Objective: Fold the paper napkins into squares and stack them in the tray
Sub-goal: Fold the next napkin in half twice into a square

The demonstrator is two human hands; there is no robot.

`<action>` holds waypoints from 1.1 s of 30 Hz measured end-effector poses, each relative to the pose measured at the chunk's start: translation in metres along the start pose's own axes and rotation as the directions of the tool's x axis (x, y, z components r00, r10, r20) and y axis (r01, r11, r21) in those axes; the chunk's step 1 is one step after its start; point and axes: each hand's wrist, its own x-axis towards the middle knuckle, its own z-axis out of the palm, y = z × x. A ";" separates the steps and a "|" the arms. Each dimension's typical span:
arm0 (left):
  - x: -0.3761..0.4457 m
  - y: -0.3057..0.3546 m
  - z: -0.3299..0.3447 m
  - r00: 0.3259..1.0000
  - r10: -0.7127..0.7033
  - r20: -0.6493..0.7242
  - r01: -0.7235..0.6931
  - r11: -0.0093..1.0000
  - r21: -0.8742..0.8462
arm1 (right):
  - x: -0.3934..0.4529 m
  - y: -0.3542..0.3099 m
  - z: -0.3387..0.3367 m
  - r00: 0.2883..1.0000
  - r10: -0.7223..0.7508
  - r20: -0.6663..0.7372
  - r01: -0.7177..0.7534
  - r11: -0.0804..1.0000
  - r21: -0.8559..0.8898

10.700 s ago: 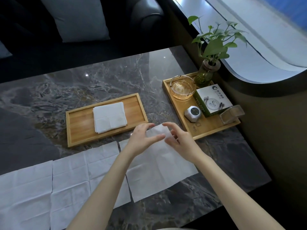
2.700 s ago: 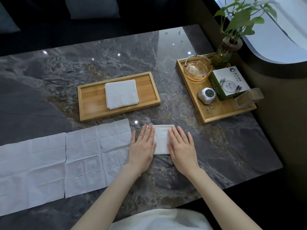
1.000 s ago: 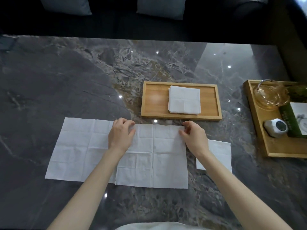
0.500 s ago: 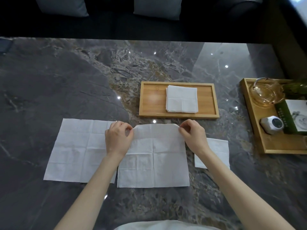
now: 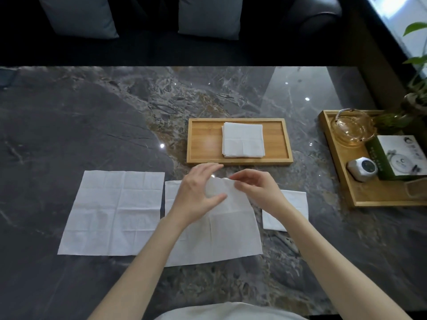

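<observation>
An unfolded white napkin (image 5: 221,236) lies on the marble table in front of me, its far edge lifted. My right hand (image 5: 256,190) pinches that far edge. My left hand (image 5: 198,192) hovers over the napkin's upper left part with fingers spread, thumb under the raised paper. A folded square napkin (image 5: 293,204) lies partly under my right wrist. Another unfolded napkin (image 5: 113,211) lies flat to the left. The wooden tray (image 5: 203,142) beyond my hands holds a stack of folded napkins (image 5: 242,139).
A second wooden tray (image 5: 360,195) at the right carries a glass ashtray (image 5: 351,128), a green and white box (image 5: 397,155) and a small white device (image 5: 362,168). A potted plant (image 5: 413,88) stands behind it. Two grey cushions (image 5: 80,15) rest on the dark sofa beyond the table.
My hands have come together over the middle napkin, and its far edge has risen off the table. The left hand has let go of the left corner and opened.
</observation>
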 end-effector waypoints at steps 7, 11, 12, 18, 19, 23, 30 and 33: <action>0.012 0.019 0.012 1.000 -0.004 0.003 0.004 1.000 -0.024 | -0.010 -0.001 0.001 0.998 -0.055 -0.031 0.057 0.997 0.055; 0.010 0.018 0.010 0.999 -0.039 -0.024 0.038 0.998 -0.051 | -0.020 0.003 -0.007 0.999 0.013 -0.037 -0.008 0.991 0.134; 0.009 0.018 0.010 0.998 -0.048 -0.029 0.046 0.997 -0.054 | -0.024 0.006 -0.010 0.999 0.026 -0.034 -0.020 0.990 0.140; 0.005 0.017 0.005 0.992 -0.103 -0.075 0.096 0.991 -0.092 | -0.049 0.039 -0.016 0.989 0.149 0.005 -0.149 0.988 0.037; 0.005 0.017 0.004 0.990 -0.111 -0.086 0.102 0.989 -0.102 | -0.053 0.043 -0.016 0.985 0.171 0.027 -0.171 0.985 0.008; 0.002 0.017 0.000 0.983 -0.131 -0.129 0.113 0.984 -0.136 | -0.063 0.052 -0.017 0.970 0.204 0.132 -0.183 0.971 -0.156; -0.002 0.012 -0.011 0.954 -0.210 -0.215 0.158 0.958 -0.239 | -0.056 0.042 -0.028 0.993 0.120 0.003 -0.118 0.978 -0.170; -0.006 0.016 -0.019 0.951 -0.211 -0.226 0.143 0.948 -0.284 | -0.051 0.031 -0.037 0.996 0.084 -0.012 -0.084 0.987 -0.133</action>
